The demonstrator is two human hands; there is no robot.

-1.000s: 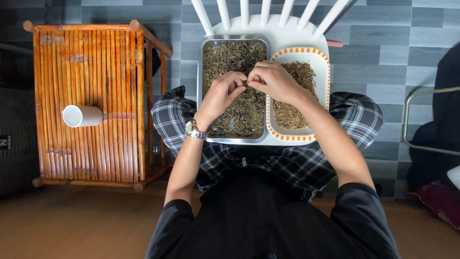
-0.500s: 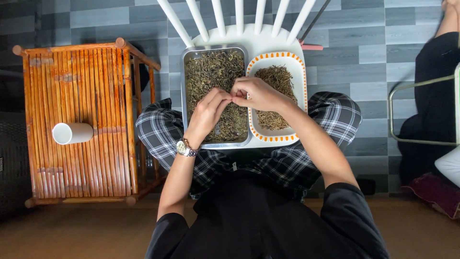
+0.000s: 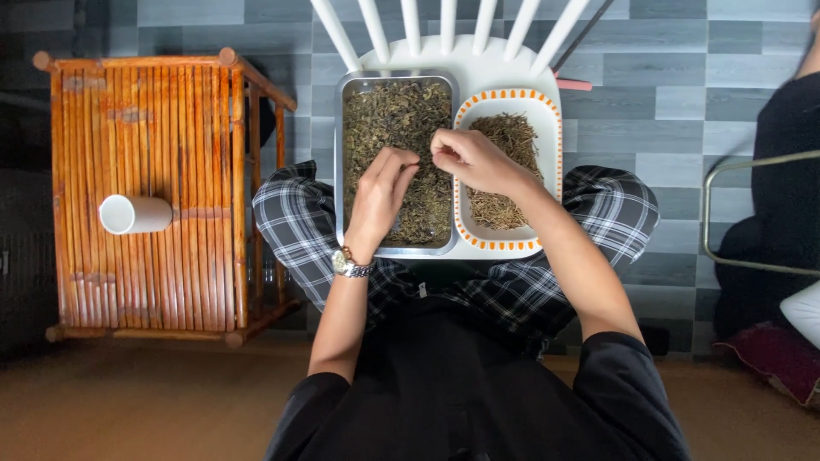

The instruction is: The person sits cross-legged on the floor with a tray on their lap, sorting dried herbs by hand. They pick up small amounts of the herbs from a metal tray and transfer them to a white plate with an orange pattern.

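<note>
Dried green leaves fill the steel tray; our left hand rests loosely curled on them, nothing visibly gripped. Right of that tray, our right hand pinches shut, contents unclear, and we judge bits could drop short of the orange-rimmed dish.

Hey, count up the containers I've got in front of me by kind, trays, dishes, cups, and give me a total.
Metal tray of dark dried leaves, under the left hand: 1
White dish with orange-dotted rim of dried stems, beside the right hand: 1
White cup lying on its side on the bamboo table: 1
Total: 3
</note>
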